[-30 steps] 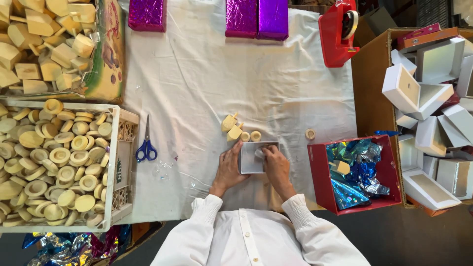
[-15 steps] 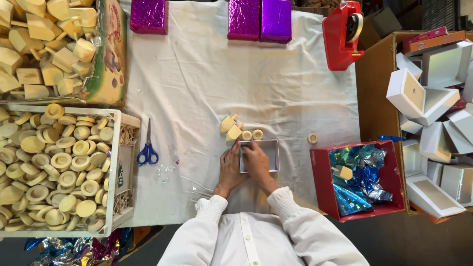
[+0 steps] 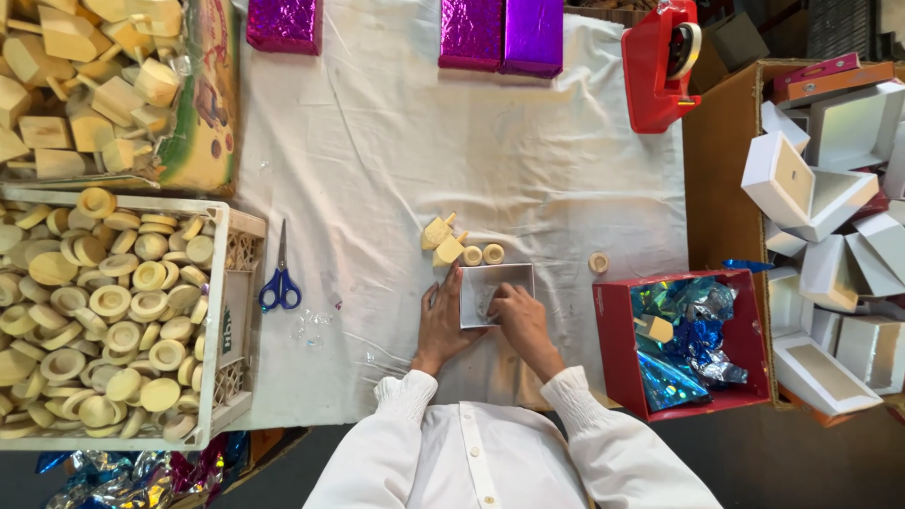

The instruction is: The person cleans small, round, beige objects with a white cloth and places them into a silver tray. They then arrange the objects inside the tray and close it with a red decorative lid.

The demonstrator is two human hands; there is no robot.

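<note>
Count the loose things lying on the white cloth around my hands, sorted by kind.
Small silver open box: 1
Wooden spinning tops: 2
Small round wooden rings: 3
Blue-handled scissors: 1
Total: 7

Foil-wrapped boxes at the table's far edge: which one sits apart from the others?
The magenta foil-wrapped box on the left stands alone; the other magenta box and the purple box sit touching side by side.

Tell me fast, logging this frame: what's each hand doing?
Left hand: open, flat against the small silver box.
Right hand: curled, pressing inside the box.
</note>
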